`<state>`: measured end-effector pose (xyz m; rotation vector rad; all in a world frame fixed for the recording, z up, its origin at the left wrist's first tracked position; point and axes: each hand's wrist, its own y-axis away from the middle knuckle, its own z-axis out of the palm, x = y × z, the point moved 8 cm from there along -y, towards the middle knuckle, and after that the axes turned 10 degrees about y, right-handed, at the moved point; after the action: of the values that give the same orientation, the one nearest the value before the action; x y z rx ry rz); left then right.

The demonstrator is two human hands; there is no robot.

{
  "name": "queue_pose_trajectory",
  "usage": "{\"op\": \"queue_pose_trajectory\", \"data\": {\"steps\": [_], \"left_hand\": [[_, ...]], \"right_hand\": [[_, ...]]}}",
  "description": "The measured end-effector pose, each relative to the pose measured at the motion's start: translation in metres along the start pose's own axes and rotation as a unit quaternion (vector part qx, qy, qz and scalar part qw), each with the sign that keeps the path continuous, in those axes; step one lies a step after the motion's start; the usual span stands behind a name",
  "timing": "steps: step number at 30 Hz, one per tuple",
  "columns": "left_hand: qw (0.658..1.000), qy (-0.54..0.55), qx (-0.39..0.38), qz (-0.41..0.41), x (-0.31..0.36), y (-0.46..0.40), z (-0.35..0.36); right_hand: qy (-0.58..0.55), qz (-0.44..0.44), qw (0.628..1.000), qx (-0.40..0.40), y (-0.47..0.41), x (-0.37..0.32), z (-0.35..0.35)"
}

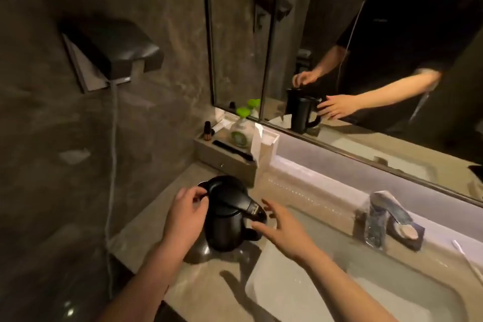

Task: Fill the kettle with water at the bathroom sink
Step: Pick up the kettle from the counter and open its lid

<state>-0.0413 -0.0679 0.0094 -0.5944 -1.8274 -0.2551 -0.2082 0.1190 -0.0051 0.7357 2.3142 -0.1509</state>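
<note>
A black electric kettle (226, 219) stands on its base on the stone counter, left of the white sink basin (308, 293). My left hand (184, 214) touches the kettle's lid edge near the spout, fingers curled against it. My right hand (281, 227) is spread open beside the kettle's handle, fingertips close to it but not gripping. The chrome tap (384, 214) stands at the far right side of the basin. No water is running.
A tray (224, 157) at the back left holds a green-capped soap bottle (241, 128), a small brown bottle and a comb. A white paper bag (264, 149) stands beside it. A mirror (366, 47) fills the wall behind. A wall box with a hanging cord (112, 165) is at left.
</note>
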Motion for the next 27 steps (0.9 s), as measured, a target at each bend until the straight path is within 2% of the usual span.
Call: {"op": "queue_pose_trajectory", "data": {"steps": [3,7,13,17,23,27], "left_hand": [[0.995,-0.092,0.007,0.047,0.018,-0.008,0.004],[0.992,-0.117,-0.032,0.034,0.012,-0.009,0.013],[0.992,-0.106,-0.064,0.002,0.012,-0.014,0.015],[0.996,-0.042,-0.075,-0.008,0.029,-0.023,0.014],[0.986,0.066,-0.153,0.031,0.088,-0.013,0.064],[0.97,0.059,-0.203,0.119,0.138,0.011,0.113]], "right_hand": [[-0.007,0.002,1.0,-0.022,-0.024,-0.012,0.014],[-0.057,0.039,0.997,-0.029,-0.032,-0.008,0.031],[-0.125,0.015,0.991,0.044,-0.024,-0.015,0.032],[-0.144,-0.002,0.985,0.095,-0.017,-0.029,0.009],[-0.148,0.014,0.974,0.173,0.024,-0.01,-0.056],[-0.092,0.063,0.971,0.212,0.067,0.027,-0.088]]}}
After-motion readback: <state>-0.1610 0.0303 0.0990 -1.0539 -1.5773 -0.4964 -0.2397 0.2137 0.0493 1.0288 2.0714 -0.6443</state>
